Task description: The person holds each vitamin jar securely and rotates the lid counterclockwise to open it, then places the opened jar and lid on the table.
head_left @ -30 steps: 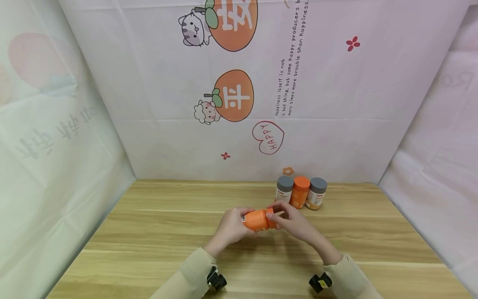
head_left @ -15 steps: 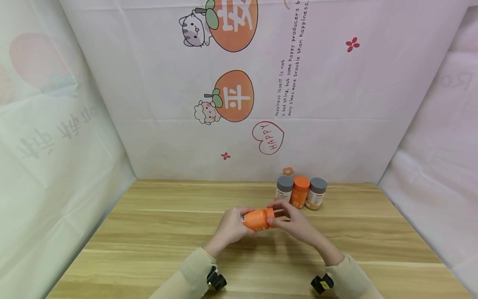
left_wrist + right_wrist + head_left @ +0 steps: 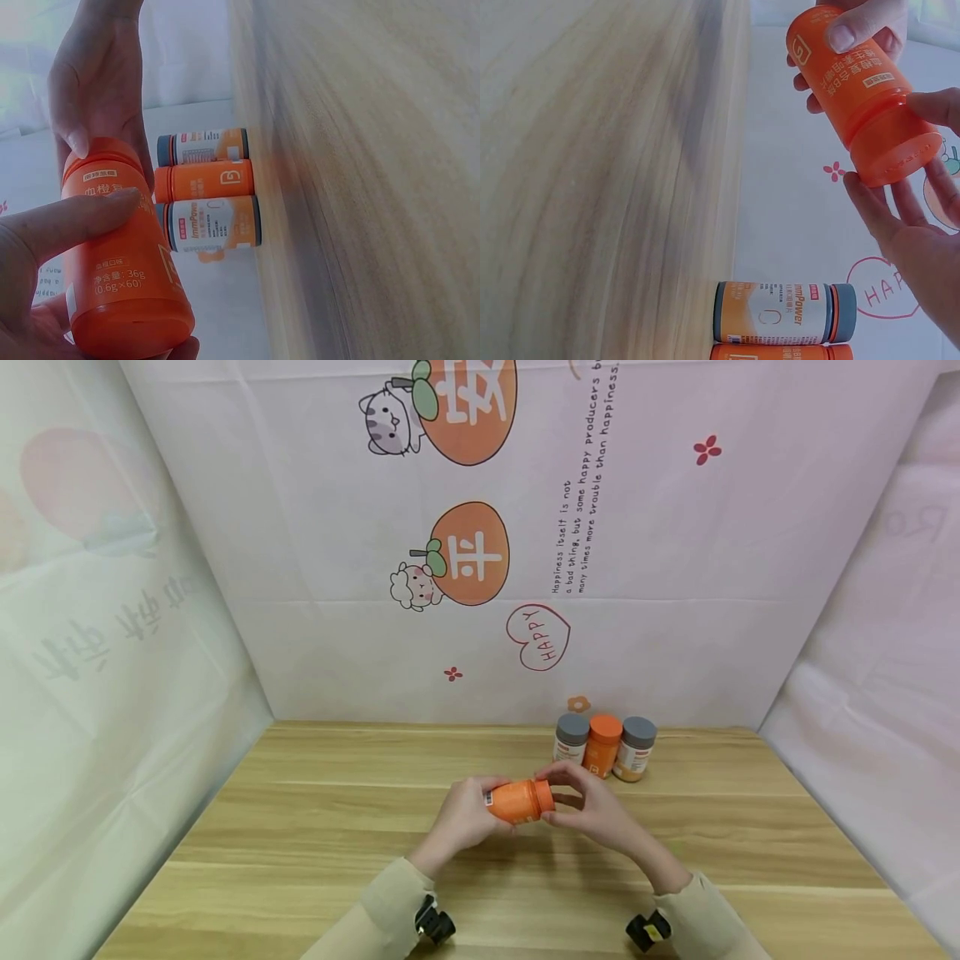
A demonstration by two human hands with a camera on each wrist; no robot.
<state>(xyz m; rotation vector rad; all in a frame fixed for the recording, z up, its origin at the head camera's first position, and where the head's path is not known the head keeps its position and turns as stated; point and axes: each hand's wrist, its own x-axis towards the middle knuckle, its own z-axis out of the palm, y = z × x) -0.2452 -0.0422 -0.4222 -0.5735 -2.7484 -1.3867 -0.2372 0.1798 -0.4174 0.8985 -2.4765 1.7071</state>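
Above the table, my left hand (image 3: 468, 814) grips the body of an orange supplement bottle (image 3: 513, 802) lying on its side in the air, cap end toward the right. The left thumb presses across its printed label in the left wrist view. My right hand (image 3: 596, 810) holds the ribbed orange cap (image 3: 896, 154) at its edges, thumb on one side and fingertips on the other. The cap sits on the bottle's neck, its end face showing in the right wrist view. The bottle's far side is hidden behind the left palm.
Behind the right hand three upright bottles stand in a row near the back wall: a grey-lidded one (image 3: 572, 739), an orange one (image 3: 604, 743) and another grey-lidded one (image 3: 637, 749). White printed cloth (image 3: 375, 652) walls the wooden table (image 3: 337, 793) at back and sides.
The right fingers have shifted and spread around the cap, leaving more of it showing than one second ago. The left hand and bottle have stayed nearly still.
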